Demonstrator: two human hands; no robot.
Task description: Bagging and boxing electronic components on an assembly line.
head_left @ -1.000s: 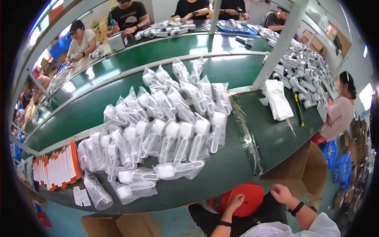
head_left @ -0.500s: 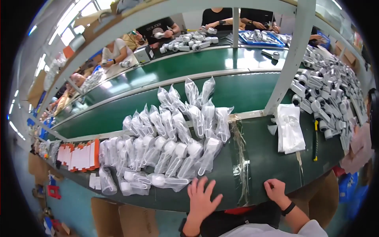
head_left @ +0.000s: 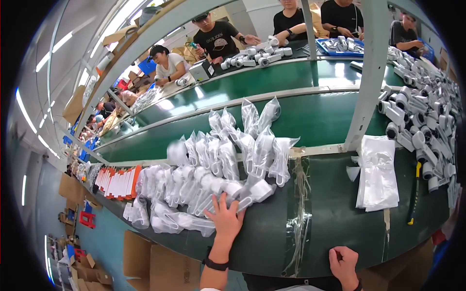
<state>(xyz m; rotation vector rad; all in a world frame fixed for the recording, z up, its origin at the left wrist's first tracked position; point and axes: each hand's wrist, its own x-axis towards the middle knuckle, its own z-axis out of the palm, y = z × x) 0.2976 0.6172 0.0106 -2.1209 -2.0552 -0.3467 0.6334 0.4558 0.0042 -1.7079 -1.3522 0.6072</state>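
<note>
The left hand (head_left: 226, 217) lies flat on the green workbench (head_left: 335, 218), palm down and fingers spread, its fingertips (head_left: 219, 199) pressing on the near edge of a heap of white plastic devices sealed in clear bags (head_left: 213, 169). It grips nothing; it only rests on the bagged pieces. A dark wristband (head_left: 214, 264) circles that forearm. The heap spreads from the hand away toward the green conveyor belt (head_left: 310, 116), its far bags standing up against the belt's pale rail, and it runs off to the left of the hand along the bench.

The right hand (head_left: 343, 264) sits at the near edge of the bench, well to the right of the heap, fingers loosely curled over the edge and holding nothing that can be seen.

Between the two hands, just right of the heap, a strip of clear crumpled film (head_left: 300, 203) runs across the bench. Farther right of the heap lies a stack of empty clear bags (head_left: 378, 174), and beyond it a yellow-handled tool (head_left: 415, 194) lies beside a big pile of unbagged white devices (head_left: 427, 121). A pale upright post (head_left: 369, 72) rises from the rail between the heap and that pile. At the far left end of the heap, orange-and-white leaflets (head_left: 116, 183) are fanned out. Across the belt from the heap, other people (head_left: 218, 39) work at more white devices (head_left: 257, 53).
</note>
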